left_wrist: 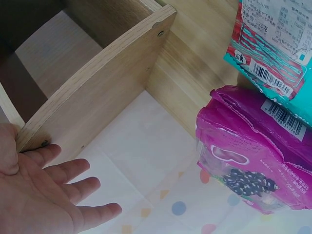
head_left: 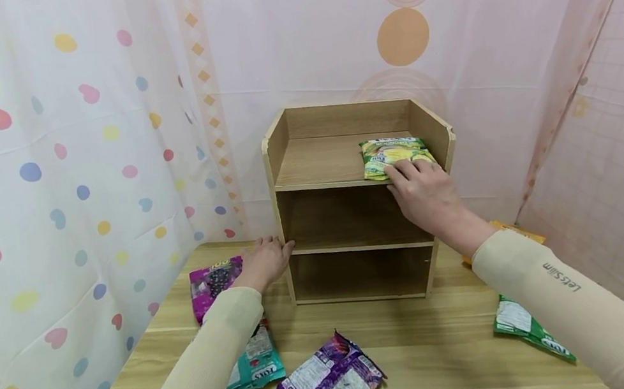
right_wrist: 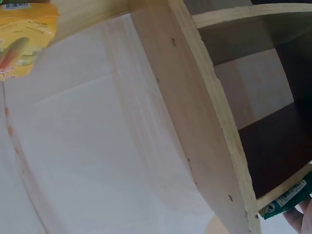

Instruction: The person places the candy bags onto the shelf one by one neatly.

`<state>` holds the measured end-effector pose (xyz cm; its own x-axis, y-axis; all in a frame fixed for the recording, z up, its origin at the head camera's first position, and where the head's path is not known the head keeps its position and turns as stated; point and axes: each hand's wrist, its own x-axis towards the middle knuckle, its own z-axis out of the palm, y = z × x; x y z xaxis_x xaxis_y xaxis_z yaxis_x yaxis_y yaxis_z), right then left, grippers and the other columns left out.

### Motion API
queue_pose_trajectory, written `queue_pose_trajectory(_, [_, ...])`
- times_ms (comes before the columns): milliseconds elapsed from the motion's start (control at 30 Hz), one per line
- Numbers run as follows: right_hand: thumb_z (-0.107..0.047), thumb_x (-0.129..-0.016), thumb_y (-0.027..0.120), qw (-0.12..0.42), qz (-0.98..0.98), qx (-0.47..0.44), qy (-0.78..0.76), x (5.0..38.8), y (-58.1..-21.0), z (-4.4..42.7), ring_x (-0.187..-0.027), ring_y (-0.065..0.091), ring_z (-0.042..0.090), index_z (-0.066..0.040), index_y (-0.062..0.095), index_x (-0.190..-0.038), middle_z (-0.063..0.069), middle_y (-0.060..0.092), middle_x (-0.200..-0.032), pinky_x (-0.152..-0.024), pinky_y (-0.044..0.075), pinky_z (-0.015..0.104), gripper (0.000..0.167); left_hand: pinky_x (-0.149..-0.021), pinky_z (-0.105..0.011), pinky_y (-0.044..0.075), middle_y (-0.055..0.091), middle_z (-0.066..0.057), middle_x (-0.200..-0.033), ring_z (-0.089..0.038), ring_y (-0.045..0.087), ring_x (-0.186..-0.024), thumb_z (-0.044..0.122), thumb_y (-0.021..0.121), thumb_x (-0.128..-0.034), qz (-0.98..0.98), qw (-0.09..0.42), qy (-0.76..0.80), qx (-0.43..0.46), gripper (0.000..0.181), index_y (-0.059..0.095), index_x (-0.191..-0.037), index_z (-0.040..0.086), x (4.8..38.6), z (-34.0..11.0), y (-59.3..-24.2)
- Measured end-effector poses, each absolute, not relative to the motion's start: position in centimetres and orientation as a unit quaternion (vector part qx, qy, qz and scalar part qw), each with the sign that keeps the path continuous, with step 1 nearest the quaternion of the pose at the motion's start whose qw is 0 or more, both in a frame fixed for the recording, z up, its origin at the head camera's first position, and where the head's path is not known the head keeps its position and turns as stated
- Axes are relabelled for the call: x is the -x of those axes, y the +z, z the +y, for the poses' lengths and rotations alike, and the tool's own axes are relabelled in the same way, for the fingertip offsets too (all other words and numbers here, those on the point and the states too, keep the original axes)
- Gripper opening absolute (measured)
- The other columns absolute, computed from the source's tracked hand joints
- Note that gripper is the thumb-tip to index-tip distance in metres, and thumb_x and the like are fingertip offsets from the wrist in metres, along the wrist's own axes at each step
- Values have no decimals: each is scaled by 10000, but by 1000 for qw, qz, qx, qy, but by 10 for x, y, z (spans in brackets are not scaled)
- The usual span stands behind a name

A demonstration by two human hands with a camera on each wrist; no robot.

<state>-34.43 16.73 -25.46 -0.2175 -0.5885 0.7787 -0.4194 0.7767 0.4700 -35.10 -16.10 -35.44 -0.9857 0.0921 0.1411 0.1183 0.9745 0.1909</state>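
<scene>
My right hand [head_left: 427, 194] is at the top front right of a small wooden shelf unit [head_left: 351, 182]. Its bent fingers hold the front of a green and yellow candy bag [head_left: 390, 150] lying on the top board; in the right wrist view only the bag's dark green edge [right_wrist: 287, 197] and some fingertips show. At the unit's left side, my left hand [head_left: 265, 264] touches the side panel [left_wrist: 97, 83]. The thumb is by the panel's front edge, and the other fingers stretch out straight along its outer face.
A magenta candy bag [head_left: 212, 286] and a teal one [head_left: 256, 364] lie left of the unit. In front is a purple bag [head_left: 333, 378]. To the right lie a green bag [head_left: 526, 324] and an orange-yellow bag [right_wrist: 27, 39]. Patterned curtains [head_left: 110, 147] surround the table.
</scene>
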Motion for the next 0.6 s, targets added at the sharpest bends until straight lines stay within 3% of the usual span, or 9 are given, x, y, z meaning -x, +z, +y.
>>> queue_pose_trajectory(167, [-230, -879, 746, 515, -790, -323, -81, 346, -261, 171, -999, 602, 411, 34, 608, -1270, 214, 615, -1169, -876, 513, 494, 491, -1061, -680, 255, 459, -200, -1468, -405, 353, -1385, 453, 271, -1077, -991, 65, -99, 55, 627, 499, -1422, -18, 351, -161, -355])
queue_pose_trajectory(500, [-257, -951, 604, 553, -765, -324, -62, 347, -274, 173, -989, 579, 433, 68, 615, -1219, 256, 573, -1143, -857, 498, 528, 421, -1059, -677, 263, 471, -198, -1454, -406, 362, -1375, 443, 274, -1079, -992, 63, -97, 56, 611, 519, -1407, -11, 351, -163, -354])
queue_pose_trajectory(600, [-265, -940, 626, 547, -770, -322, -68, 347, -275, 171, -997, 585, 427, 71, 614, -1231, 255, 571, -1155, -842, 512, 527, 445, -1065, -677, 253, 466, -199, -1459, -407, 357, -1379, 445, 268, -1079, -992, 61, -99, 53, 618, 509, -1413, -15, 351, -164, -353])
